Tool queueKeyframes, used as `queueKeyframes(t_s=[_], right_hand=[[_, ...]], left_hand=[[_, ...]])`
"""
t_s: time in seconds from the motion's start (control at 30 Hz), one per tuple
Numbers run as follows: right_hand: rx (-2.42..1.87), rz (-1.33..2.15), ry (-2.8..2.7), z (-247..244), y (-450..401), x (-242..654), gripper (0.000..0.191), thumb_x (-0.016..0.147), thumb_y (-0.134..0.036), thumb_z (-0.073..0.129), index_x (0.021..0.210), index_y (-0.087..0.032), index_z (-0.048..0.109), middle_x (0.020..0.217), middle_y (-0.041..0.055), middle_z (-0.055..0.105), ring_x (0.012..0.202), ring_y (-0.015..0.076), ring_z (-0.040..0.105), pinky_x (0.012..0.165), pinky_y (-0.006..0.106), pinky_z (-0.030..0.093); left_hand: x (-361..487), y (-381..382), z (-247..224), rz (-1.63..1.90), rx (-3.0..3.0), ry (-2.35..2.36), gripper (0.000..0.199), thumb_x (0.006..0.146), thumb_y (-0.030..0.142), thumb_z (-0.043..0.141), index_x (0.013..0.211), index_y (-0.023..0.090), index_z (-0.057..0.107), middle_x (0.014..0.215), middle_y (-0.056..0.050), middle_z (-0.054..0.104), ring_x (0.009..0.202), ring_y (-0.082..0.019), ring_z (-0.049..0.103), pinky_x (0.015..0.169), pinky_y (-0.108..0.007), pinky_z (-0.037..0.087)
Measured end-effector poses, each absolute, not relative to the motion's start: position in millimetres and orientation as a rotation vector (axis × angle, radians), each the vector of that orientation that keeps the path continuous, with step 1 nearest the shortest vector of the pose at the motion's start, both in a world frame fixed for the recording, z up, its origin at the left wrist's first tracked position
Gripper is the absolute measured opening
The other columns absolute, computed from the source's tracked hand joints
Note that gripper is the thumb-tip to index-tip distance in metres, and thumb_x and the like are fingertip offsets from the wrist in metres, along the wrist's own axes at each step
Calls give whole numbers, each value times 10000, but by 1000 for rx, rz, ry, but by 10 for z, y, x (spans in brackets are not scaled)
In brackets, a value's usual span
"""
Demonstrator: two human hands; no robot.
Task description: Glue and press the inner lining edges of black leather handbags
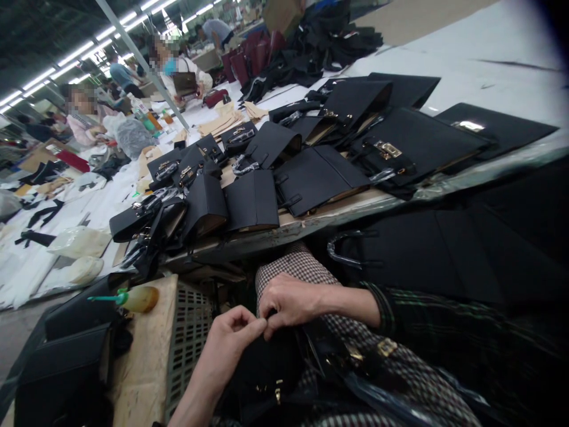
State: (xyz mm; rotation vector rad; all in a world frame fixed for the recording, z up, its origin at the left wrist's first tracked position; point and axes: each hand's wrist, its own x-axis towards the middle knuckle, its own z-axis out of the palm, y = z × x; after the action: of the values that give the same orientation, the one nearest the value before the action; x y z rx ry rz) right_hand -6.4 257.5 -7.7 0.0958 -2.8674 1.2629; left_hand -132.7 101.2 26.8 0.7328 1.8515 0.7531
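Beyond the right hand (pixel 288 299) — long white-covered worktable (pixel 524 44), black smooth-faced gold-clasped handbags (pixel 317 172) crowding its near edge, flat tan pieces (pixel 220 123) farther back. Left of the left hand (pixel 231 335) — pale perforated plastic crate (pixel 189 338), translucent yellow green-nozzled bottle (pixel 141 299) on its tan top (pixel 144 356).

Black bag (pixel 262 365), gold fittings (pixel 278 392); dark-and-white checked cloth (pixel 299 265); green-lined plaid sleeve (pixel 386 308); amber bottle (pixel 141 299), green nozzle (pixel 105 298).

The left hand (pixel 233 332) and right hand (pixel 288 301) meet, curled, at their fingertips (pixel 260 325), 2 bare forearms (pixel 200 379) angled inward.
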Motion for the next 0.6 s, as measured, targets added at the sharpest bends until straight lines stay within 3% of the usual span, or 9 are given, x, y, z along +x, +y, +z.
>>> queueKeyframes(t_s=[0.13,0.23,0.4,0.6], right_hand=[[-5,1201,-2889,-84,2527,-55,319,752,-524,758,759,-205,734,684,-9,702,668,138,619,559,241,288],[-9,1251,-2880,-66,2518,-28,313,741,-530,764,787,-220,744,677,-19,699,665,138,620,564,240,293],[93,1344,-2837,-24,2501,12,298,761,-507,761,828,-218,744,777,-20,732,742,142,652,597,235,331],[123,1411,-2802,-14,2519,22,236,768,-454,771,795,-222,740,805,-30,739,777,142,661,638,235,357]], left_hand=[[-1296,1061,184,798,723,1873,409,708,461,758,607,159,501,539,65,427,543,-81,333,532,-213,230],[-1261,993,204,813,643,1824,382,717,450,760,638,150,538,530,68,444,518,-70,320,520,-211,214],[-1202,751,350,853,443,1751,278,695,368,789,779,119,698,696,-22,657,648,-115,529,629,-224,363],[-1226,423,502,930,228,1640,455,606,377,838,970,114,769,875,-127,746,797,-212,651,741,-291,463]])
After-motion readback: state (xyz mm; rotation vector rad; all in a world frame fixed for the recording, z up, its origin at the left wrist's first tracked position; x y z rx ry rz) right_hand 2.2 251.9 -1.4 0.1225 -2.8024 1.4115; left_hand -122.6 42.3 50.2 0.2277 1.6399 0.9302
